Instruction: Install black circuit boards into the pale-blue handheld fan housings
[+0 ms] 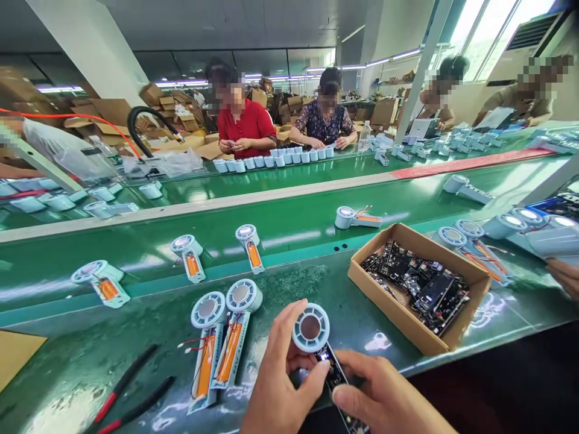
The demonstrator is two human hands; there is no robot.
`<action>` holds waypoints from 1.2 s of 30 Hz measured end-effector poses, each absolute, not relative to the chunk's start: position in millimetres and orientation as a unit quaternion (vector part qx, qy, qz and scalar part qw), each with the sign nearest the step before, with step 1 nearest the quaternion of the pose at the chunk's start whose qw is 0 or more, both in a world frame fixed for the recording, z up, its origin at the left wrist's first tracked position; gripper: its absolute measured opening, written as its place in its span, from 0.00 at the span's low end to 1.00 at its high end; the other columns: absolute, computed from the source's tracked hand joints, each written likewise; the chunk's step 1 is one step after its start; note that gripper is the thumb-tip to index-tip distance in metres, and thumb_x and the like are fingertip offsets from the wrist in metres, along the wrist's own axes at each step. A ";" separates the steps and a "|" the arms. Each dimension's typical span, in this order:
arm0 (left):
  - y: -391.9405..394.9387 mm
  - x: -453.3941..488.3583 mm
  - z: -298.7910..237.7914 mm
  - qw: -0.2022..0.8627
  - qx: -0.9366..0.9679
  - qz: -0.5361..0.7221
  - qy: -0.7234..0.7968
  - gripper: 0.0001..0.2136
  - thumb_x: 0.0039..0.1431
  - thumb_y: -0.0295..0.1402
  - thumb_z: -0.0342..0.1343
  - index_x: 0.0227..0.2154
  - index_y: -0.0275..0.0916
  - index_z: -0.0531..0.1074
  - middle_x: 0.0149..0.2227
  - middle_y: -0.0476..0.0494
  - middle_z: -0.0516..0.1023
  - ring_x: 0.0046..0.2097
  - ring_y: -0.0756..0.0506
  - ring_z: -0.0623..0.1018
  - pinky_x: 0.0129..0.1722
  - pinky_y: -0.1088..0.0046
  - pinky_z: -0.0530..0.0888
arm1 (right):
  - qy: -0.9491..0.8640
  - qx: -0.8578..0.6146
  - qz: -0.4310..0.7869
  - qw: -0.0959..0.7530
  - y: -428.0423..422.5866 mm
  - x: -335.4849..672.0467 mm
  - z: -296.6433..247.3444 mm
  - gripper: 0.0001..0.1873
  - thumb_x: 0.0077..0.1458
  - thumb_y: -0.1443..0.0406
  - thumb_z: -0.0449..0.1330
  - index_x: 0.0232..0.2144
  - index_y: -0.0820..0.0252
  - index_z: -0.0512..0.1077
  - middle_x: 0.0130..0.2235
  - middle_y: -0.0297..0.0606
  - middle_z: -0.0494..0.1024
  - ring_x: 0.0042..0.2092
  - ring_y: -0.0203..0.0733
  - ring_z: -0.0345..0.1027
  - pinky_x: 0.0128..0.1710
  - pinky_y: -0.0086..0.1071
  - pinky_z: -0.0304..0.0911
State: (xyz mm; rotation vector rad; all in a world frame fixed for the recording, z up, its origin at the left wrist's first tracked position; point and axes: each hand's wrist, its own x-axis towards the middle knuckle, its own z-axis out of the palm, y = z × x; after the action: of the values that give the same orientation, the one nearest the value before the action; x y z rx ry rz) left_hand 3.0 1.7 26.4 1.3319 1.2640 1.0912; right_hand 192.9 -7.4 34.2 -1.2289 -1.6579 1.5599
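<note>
Low in the middle of the view, my left hand (283,374) curls around the round head of a light-blue handheld fan (310,327). Its thumb presses near the top of a black circuit board (333,369) that lies along the fan's handle. My right hand (375,392) pinches the lower handle and board between thumb and fingers; the palm side is hidden. Left of my hands, two more fan bodies (242,295) lie side by side on the bench, with orange battery cells (231,346) and thin wires in their open handles.
A cardboard box (380,301) of black circuit boards stands to the right. Black-and-red handled pliers (129,386) lie at lower left. Several fan bodies rest on the green conveyor (289,241). People sit across the line, and another person's hand (563,274) shows at the right edge.
</note>
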 end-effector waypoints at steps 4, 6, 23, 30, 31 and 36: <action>-2.9 1.8 22.5 0.480 0.557 0.432 0.522 0.31 0.55 0.30 0.59 0.62 0.56 0.63 0.66 0.46 0.61 0.36 0.50 0.80 0.35 0.71 0.80 | -0.608 -0.458 0.594 0.262 -9.9 189.3 24.8 0.29 0.58 0.42 0.58 0.38 0.63 0.76 0.28 0.33 0.71 0.29 0.35 0.58 0.30 0.27 0.59; -5.2 0.6 19.0 0.466 0.570 0.430 0.522 0.30 0.55 0.30 0.58 0.62 0.57 0.63 0.66 0.46 0.60 0.39 0.48 0.80 0.36 0.72 0.81 | -0.591 -0.449 0.616 0.263 -11.9 188.6 18.2 0.30 0.57 0.41 0.58 0.38 0.64 0.75 0.29 0.33 0.70 0.28 0.34 0.56 0.29 0.27 0.58; -4.9 -9.9 28.7 0.468 0.594 0.422 0.500 0.31 0.56 0.29 0.58 0.63 0.53 0.62 0.66 0.44 0.61 0.45 0.46 0.81 0.39 0.75 0.80 | -0.521 -0.382 0.702 0.299 -10.8 186.9 15.5 0.34 0.48 0.38 0.65 0.34 0.62 0.68 0.31 0.31 0.66 0.26 0.28 0.50 0.24 0.25 0.44; -2.3 -13.2 30.1 0.489 0.589 0.418 0.489 0.29 0.59 0.37 0.61 0.63 0.58 0.63 0.67 0.46 0.59 0.47 0.44 0.81 0.40 0.74 0.80 | -0.533 -0.340 0.702 0.328 -9.9 188.5 13.6 0.32 0.51 0.39 0.64 0.40 0.63 0.73 0.32 0.33 0.69 0.32 0.35 0.59 0.29 0.26 0.52; -1.4 -13.4 29.9 0.488 0.592 0.419 0.486 0.28 0.59 0.40 0.61 0.62 0.59 0.63 0.67 0.47 0.59 0.48 0.43 0.80 0.40 0.74 0.80 | -0.541 -0.342 0.692 0.335 -9.1 188.7 13.0 0.32 0.52 0.39 0.63 0.41 0.62 0.74 0.32 0.34 0.70 0.34 0.37 0.61 0.31 0.27 0.54; 2.7 -13.6 25.4 0.481 0.606 0.416 0.478 0.30 0.57 0.52 0.61 0.62 0.62 0.63 0.67 0.46 0.57 0.51 0.40 0.78 0.40 0.73 0.80 | -0.552 -0.350 0.670 0.352 -2.2 186.5 7.1 0.33 0.55 0.39 0.60 0.39 0.64 0.74 0.31 0.35 0.71 0.33 0.37 0.61 0.33 0.29 0.55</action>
State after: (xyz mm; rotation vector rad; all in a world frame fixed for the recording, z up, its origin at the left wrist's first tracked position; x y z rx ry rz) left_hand -13.6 2.7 25.4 1.4781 1.1662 1.0141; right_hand 186.5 -2.2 7.1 -0.9048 -1.4282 1.7340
